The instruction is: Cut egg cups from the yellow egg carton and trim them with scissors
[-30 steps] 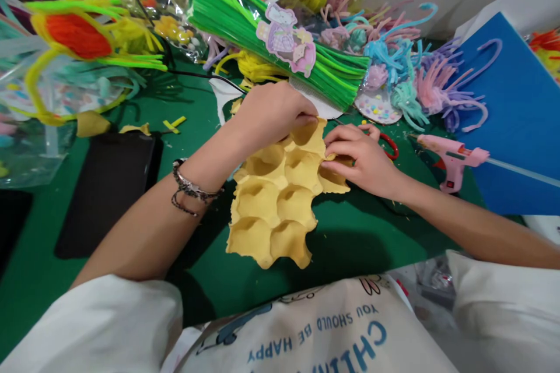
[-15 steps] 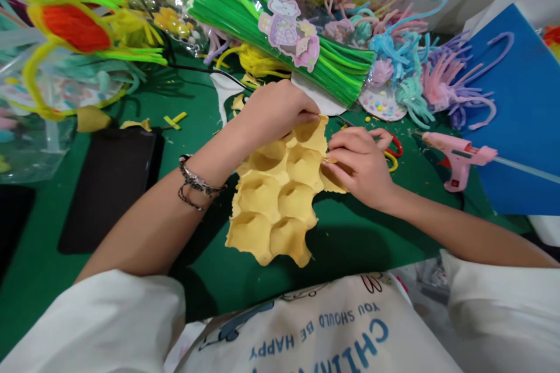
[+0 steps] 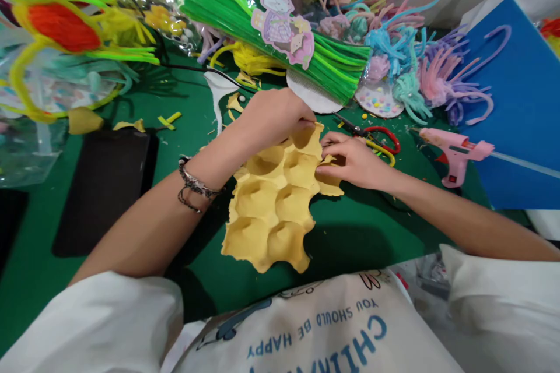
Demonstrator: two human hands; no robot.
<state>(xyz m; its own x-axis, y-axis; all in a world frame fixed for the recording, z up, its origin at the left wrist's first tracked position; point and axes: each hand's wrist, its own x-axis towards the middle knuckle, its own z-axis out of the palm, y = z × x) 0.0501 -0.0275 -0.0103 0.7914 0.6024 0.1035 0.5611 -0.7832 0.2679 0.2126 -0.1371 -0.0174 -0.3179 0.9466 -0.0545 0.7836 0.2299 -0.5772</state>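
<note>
Indoors, a person's left hand (image 3: 282, 112) pinches the far edge and right hand (image 3: 359, 162) the right side of a yellow pulp egg tray (image 3: 275, 195) over the green bench (image 3: 359, 245), near red-and-yellow-handled scissors (image 3: 359, 130).

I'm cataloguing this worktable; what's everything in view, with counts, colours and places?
Egg-tray piece: one, yellow, centre
Scissors: one, red and yellow handles, centre right
Glue gun: one, pink, right
Board: one, blue, far right
Pipe-cleaner bundle: one, green, back centre
Tufts: several, mixed colours, along the back
Slabs: two, black, left side
Scraps: several, yellow, left and centre
Bags: several, clear, back left
Table: one, green, beneath
Bracelet: at least one, dark, left wrist
Sleeves: two, white, bottom corners
Left hand: one, bare, tray's far edge
Right hand: one, bare, tray's right edge
</note>
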